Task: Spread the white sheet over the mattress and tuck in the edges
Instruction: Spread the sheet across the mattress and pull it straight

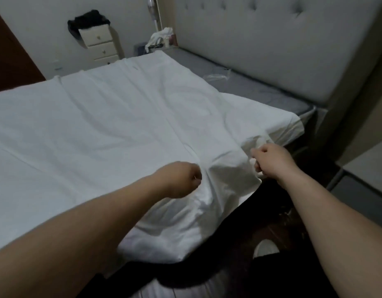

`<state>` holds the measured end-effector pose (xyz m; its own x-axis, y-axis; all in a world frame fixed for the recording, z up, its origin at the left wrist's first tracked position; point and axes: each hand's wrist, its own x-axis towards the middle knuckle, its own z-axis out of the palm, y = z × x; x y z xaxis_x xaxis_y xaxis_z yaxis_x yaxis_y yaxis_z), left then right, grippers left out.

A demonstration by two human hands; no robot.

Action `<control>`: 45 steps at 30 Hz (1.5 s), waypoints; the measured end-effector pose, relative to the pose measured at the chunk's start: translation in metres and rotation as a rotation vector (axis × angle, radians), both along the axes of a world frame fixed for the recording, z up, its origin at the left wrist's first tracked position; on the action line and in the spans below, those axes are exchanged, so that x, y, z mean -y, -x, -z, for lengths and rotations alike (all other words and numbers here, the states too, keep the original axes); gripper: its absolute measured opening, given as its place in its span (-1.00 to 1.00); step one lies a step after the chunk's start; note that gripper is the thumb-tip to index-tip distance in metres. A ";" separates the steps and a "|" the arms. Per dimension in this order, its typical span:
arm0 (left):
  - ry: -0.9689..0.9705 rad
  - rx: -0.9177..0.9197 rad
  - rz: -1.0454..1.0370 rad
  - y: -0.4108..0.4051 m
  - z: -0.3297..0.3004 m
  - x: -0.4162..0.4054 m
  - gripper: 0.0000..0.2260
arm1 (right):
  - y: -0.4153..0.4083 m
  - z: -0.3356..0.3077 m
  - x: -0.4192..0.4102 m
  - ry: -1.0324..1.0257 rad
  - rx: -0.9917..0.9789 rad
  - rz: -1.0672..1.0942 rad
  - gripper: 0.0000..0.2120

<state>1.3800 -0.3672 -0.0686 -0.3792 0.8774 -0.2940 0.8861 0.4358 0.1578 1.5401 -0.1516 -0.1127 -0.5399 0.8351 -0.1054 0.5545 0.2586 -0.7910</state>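
While we have the white sheet (112,117) lying over most of the mattress (246,82), a grey strip by the headboard (271,44) stays bare and nothing looks tucked — our left hand (179,179) and right hand (269,160) both grip bunched sheet at the near edge.

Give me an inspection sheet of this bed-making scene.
Surface: grey mattress, a strip by the headboard still bare.
Job's things: white sheet spread and wrinkled, near edge hanging untucked.
Clutter: clear plastic wrapper on the bare strip.
Hands: left hand and right hand each grip bunched sheet at the near edge.
Cables: nothing seen.
Surroundings: small drawer unit with dark cloth on top; crumpled white fabric beside the bed.
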 end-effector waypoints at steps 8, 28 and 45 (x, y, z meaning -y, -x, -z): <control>-0.070 -0.128 0.016 0.006 -0.034 -0.092 -0.70 | -0.010 0.028 -0.058 0.058 -0.030 0.206 -0.70; -0.215 -0.147 0.143 0.047 0.058 -0.248 -0.61 | 0.080 0.078 -0.173 0.304 -0.155 0.554 -0.18; -0.200 -0.297 0.306 0.035 0.037 -0.248 -0.72 | 0.007 0.008 -0.231 -0.104 -0.247 0.715 -0.65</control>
<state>1.3451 -0.1196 -0.1057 -0.1364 0.9903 -0.0254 0.9886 0.1344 -0.0679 1.5334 0.0793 -0.1210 0.1387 0.9892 0.0463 0.4251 -0.0173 -0.9050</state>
